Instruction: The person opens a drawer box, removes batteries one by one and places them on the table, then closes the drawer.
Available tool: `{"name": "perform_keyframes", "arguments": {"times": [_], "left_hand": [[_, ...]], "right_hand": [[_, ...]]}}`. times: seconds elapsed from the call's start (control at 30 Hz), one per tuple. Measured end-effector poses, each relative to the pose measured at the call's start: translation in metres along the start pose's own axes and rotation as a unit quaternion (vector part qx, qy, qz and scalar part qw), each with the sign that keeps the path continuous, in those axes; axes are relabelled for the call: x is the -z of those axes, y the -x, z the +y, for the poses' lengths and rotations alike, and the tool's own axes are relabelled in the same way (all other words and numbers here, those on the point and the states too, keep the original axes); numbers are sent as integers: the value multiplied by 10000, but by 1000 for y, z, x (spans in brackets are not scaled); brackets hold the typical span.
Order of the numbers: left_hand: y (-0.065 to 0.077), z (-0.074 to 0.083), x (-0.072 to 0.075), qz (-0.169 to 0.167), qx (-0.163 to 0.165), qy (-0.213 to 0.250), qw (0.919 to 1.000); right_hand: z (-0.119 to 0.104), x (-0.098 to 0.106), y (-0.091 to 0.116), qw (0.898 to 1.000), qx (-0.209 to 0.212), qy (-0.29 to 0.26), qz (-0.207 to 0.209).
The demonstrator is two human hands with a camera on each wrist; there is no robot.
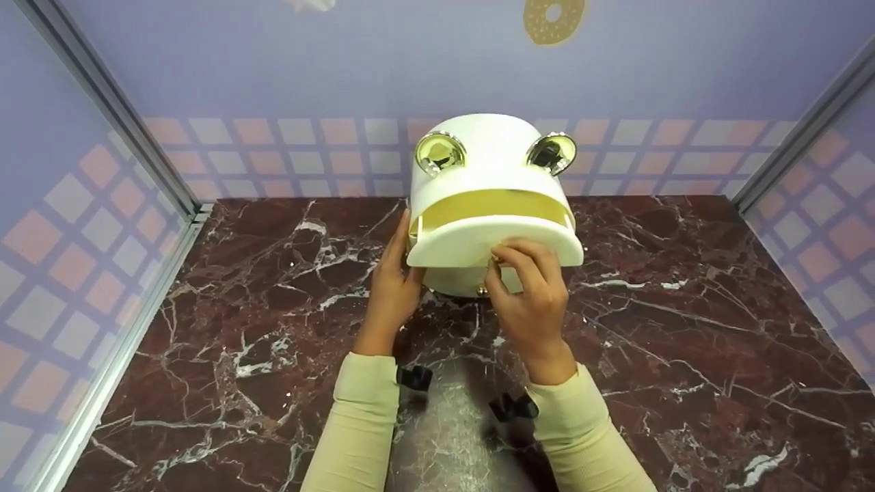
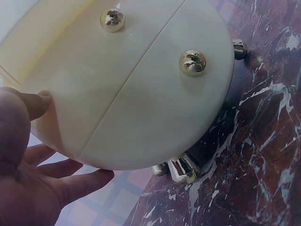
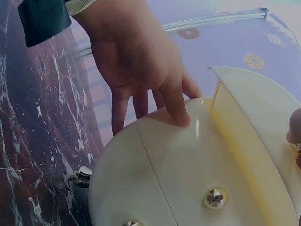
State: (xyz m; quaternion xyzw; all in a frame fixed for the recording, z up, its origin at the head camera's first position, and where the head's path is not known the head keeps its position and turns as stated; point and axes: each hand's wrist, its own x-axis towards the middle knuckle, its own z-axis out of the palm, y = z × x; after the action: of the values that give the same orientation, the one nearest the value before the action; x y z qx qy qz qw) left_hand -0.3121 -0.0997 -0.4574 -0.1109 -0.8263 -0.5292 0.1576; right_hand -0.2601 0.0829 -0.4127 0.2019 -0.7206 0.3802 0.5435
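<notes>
A dark red-brown, marble-patterned tabletop (image 1: 225, 410) with irregular white veining formed the supporting surface. A white, round-fronted drawer cabinet (image 1: 485, 150) stood near its rear edge, resting on shiny metallic feet (image 2: 183, 170); a pale sheen showed in front.

Yeah, nothing legible here tbh, no readable text, labels, brands, numbers or signs in any of the three views.
</notes>
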Motion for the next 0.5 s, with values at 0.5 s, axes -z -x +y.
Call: {"name": "perform_keyframes", "arguments": {"times": [0.5], "left_hand": [[-1,0,0,4,-122,68,9999]], "right_hand": [[-16,14,2,9995,283,-29,103]]}}
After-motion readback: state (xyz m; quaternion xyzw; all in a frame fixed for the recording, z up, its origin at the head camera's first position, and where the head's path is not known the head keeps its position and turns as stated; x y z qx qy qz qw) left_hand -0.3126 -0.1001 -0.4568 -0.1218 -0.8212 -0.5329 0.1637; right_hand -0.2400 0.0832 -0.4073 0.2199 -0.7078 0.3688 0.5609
